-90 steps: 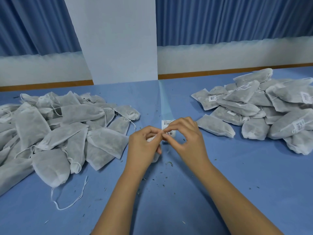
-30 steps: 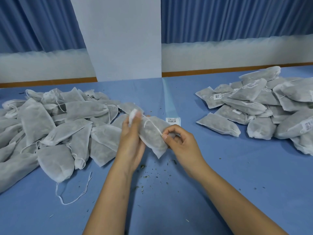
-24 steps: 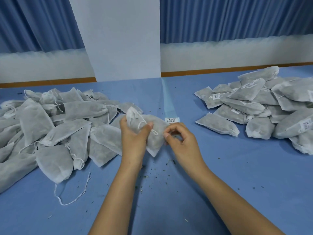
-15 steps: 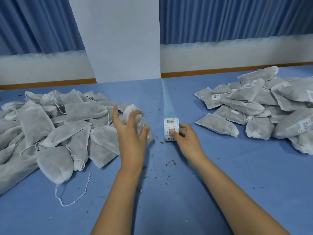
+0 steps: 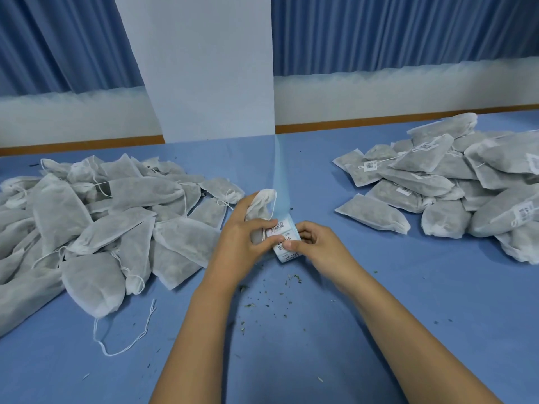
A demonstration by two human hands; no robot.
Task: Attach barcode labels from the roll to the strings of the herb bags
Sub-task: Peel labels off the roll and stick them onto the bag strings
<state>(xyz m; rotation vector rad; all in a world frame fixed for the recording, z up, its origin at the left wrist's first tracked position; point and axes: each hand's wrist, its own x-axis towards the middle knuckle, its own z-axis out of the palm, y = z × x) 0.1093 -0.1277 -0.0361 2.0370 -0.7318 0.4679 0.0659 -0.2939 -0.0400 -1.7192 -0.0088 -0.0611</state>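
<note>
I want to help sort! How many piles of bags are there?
2. The left pile looks unlabelled; the right pile has barcode labels. One loose bag is in the left hand. None look hidden.

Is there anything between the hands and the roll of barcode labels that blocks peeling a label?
Nothing visible does. The right hand grips the white barcode label roll, and the left hand, holding a grey mesh herb bag, touches the roll's labels directly.
</note>
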